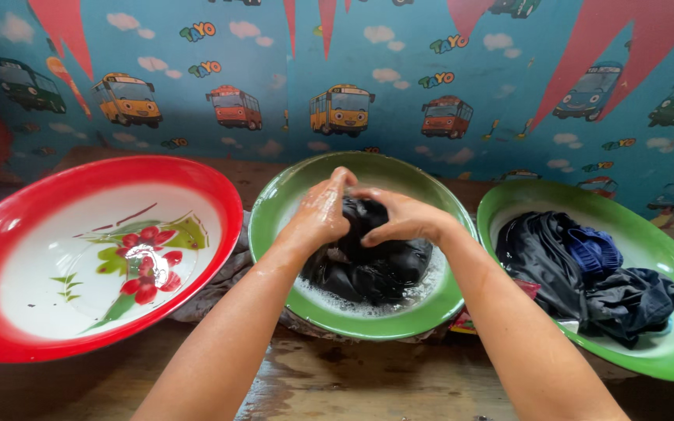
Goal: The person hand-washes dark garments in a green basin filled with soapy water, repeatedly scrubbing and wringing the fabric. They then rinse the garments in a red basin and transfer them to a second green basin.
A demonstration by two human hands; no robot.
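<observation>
A blue wall covering printed with cartoon buses and clouds (pixel 399 93) runs behind a wet, dark wooden table (pixel 337 378) that carries three enamel basins in a row. In the middle one, a green-rimmed basin (pixel 271 210), a black garment (pixel 368 265) sits bunched in soapy water, foam gathered along the rim at about 5 and 6 o'clock. Both wet hands are on that cloth: the left hand (pixel 320 212) is curled over its upper part at about 11 o'clock, fingers bent and closed on a fold, and the right hand (pixel 403 220) presses in from 1 o'clock, fingers folded down and gripping the same bundle. The fingertips of the two hands nearly meet above the cloth.

At 9 o'clock of this basin a larger red-rimmed basin (pixel 9 234), white inside with a painted red flower, holds clear water; its edge almost touches the green rim, with some crumpled cloth wedged under the gap. At 3 o'clock another green basin (pixel 665 249) holds a heap of dark and blue clothes (pixel 587 273), rim close beside the middle one. The open table shows only along the near edge, between the forearms.
</observation>
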